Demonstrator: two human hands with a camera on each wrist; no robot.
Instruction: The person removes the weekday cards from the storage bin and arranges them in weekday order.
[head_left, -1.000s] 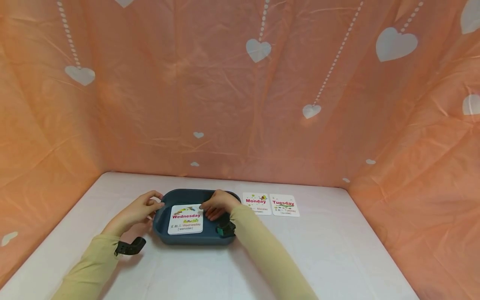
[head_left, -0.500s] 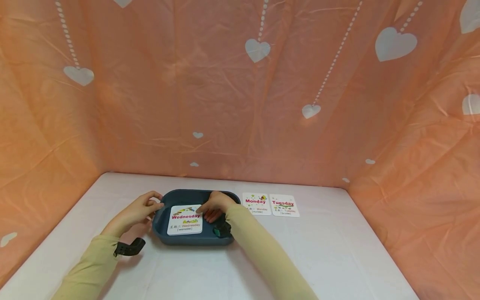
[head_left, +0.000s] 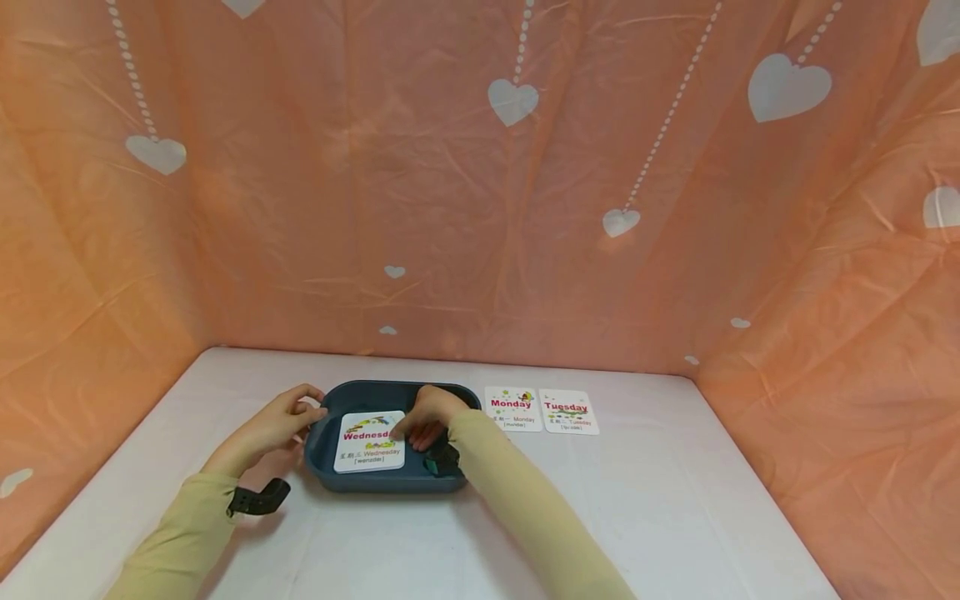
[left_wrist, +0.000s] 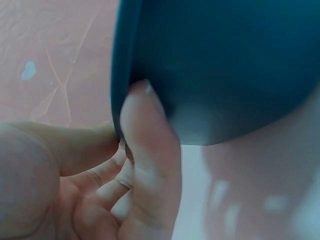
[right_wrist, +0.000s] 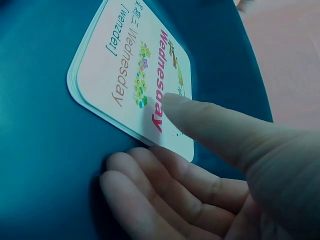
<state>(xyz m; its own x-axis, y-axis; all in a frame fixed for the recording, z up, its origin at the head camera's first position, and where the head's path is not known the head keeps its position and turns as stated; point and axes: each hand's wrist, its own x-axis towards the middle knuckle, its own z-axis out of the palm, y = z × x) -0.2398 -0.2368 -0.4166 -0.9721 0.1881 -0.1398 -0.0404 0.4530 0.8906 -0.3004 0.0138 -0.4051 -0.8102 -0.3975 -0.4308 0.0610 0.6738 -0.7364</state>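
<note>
At the left end of the dark blue tray (head_left: 390, 485), my left hand (head_left: 273, 432) pinches the rim, thumb inside and fingers outside in the left wrist view. A short stack of white cards lies in the tray, topped by a Wednesday card (head_left: 369, 454) with red lettering and small pictures. My right hand (right_wrist: 215, 165) reaches into the tray from the right. Its thumb (right_wrist: 200, 115) presses on the card's face over the printed word, while the index finger sits at the stack's edge and the other fingers curl beside it.
Right of the tray, a Monday card (head_left: 513, 408) and a Tuesday card (head_left: 570, 412) lie side by side, face up on the white table (head_left: 637, 500). An orange curtain with white hearts (head_left: 435, 208) encloses the back and sides.
My right hand has shifted slightly left, and its thumb has slid from the Wednesday card's right edge farther onto its face. The left hand stays on the tray rim.
</note>
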